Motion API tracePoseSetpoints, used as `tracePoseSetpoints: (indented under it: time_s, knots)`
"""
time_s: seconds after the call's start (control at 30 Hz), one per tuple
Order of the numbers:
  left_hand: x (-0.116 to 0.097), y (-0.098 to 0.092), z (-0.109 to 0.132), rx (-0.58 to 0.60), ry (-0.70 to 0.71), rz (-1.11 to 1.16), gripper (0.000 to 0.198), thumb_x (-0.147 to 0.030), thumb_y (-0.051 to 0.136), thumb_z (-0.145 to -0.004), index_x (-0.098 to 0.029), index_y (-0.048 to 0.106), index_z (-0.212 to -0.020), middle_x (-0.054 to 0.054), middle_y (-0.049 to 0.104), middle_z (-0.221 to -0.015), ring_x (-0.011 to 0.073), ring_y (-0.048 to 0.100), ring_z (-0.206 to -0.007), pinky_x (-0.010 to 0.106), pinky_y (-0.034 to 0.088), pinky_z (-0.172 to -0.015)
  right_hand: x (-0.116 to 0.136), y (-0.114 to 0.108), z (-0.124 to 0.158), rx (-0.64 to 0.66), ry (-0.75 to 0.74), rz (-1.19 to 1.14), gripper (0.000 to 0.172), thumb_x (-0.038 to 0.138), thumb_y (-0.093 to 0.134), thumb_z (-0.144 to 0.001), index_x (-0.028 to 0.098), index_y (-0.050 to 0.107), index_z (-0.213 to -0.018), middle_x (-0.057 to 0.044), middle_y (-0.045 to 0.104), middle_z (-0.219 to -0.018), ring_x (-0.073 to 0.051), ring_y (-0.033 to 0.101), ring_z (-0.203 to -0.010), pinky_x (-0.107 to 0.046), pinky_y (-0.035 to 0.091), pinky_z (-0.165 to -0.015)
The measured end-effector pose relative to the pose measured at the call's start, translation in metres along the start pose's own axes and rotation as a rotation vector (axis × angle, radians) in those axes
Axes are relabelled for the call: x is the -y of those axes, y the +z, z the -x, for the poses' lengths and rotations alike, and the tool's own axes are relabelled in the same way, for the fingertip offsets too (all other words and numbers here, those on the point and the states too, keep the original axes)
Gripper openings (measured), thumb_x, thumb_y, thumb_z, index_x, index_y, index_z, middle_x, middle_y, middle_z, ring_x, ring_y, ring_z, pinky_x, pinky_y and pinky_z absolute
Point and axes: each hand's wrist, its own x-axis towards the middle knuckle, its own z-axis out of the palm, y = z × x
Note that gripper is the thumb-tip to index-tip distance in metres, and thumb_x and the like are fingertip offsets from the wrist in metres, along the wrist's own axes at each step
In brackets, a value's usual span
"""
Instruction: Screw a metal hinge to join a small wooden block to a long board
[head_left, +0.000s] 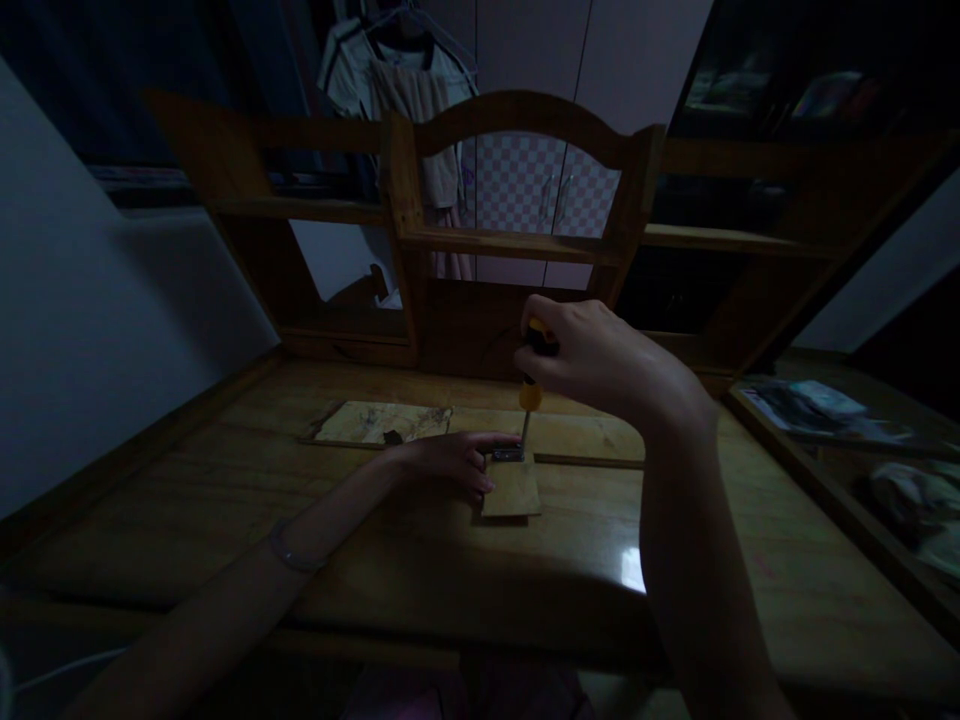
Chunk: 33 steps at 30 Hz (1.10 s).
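My right hand is wrapped round the yellow and black handle of a screwdriver, which stands nearly upright with its shaft pointing down. The shaft's tip meets the right end of a small dark metal piece. My left hand lies low from the left, its index finger stretched along the metal piece and its other fingers curled beside a small square wooden piece. The metal piece rests at the far edge of that square. Whether the left fingers grip anything is hard to see.
Behind the square lies a long wooden board, and at the left a board with a dark-patterned surface. A wooden shelf unit rises at the table's back. Plastic-wrapped items lie at the right.
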Motion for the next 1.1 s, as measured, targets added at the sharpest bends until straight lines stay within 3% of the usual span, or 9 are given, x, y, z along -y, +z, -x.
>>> tracePoseSetpoints:
  time_s: [0.2, 0.4, 0.57, 0.77, 0.97, 1.1]
  knots:
    - [0.0008, -0.0016, -0.0014, -0.001, 0.002, -0.030, 0.101, -0.022, 0.080, -0.074, -0.026, 0.019, -0.155, 0.002, 0.064, -0.084, 0.0166, 0.066, -0.079, 0.031, 0.056, -0.076, 0.0000, -0.0031, 0.0011, 0.003, 0.007, -0.012, 0.025, 0.041, 0.055, -0.093, 0.016, 0.058, -0.094, -0.007, 0.061, -0.089, -0.023, 0.058, -0.081, -0.029, 0.037, -0.068]
    - [0.0061, -0.0043, -0.0027, 0.013, 0.023, 0.010, 0.100, -0.021, 0.081, -0.074, -0.028, 0.021, -0.154, 0.002, 0.063, -0.085, 0.0168, 0.066, -0.079, 0.029, 0.056, -0.073, -0.0021, -0.0004, 0.0002, -0.001, 0.002, 0.002, 0.009, 0.026, 0.057, -0.091, 0.017, 0.057, -0.093, -0.005, 0.060, -0.083, -0.021, 0.058, -0.078, -0.029, 0.036, -0.065]
    - [0.0069, -0.0055, -0.0036, 0.018, -0.008, 0.001, 0.101, -0.021, 0.081, -0.073, -0.028, 0.021, -0.154, 0.004, 0.065, -0.089, 0.0183, 0.067, -0.081, 0.032, 0.055, -0.077, -0.0044, 0.0006, 0.0001, -0.035, 0.003, 0.021, 0.027, 0.043, 0.058, -0.095, 0.017, 0.059, -0.096, -0.006, 0.061, -0.087, -0.023, 0.058, -0.079, -0.029, 0.036, -0.065]
    - [0.0080, -0.0057, -0.0038, 0.007, 0.006, 0.008, 0.098, -0.022, 0.081, -0.074, -0.028, 0.023, -0.154, 0.004, 0.064, -0.089, 0.0184, 0.066, -0.081, 0.034, 0.055, -0.077, 0.0003, -0.0037, 0.0009, -0.001, -0.031, -0.051, 0.010, 0.027, 0.056, -0.090, 0.018, 0.059, -0.087, -0.004, 0.060, -0.083, -0.020, 0.057, -0.078, -0.027, 0.037, -0.067]
    - [0.0049, -0.0041, -0.0043, 0.013, -0.008, -0.009, 0.100, -0.020, 0.080, -0.074, -0.027, 0.022, -0.154, 0.002, 0.063, -0.082, 0.0175, 0.066, -0.077, 0.034, 0.055, -0.076, -0.0032, -0.0002, -0.0002, -0.024, 0.010, -0.018, 0.024, 0.041, 0.058, -0.093, 0.017, 0.060, -0.093, -0.005, 0.060, -0.082, -0.021, 0.056, -0.076, -0.029, 0.036, -0.065]
    - [0.0068, -0.0046, -0.0045, 0.001, -0.008, -0.009, 0.101, -0.022, 0.081, -0.073, -0.028, 0.022, -0.154, 0.003, 0.064, -0.087, 0.0182, 0.066, -0.080, 0.033, 0.055, -0.076, -0.0019, -0.0020, 0.0010, -0.002, -0.011, -0.063, 0.016, 0.033, 0.059, -0.090, 0.017, 0.060, -0.093, -0.005, 0.061, -0.086, -0.021, 0.058, -0.081, -0.028, 0.038, -0.068]
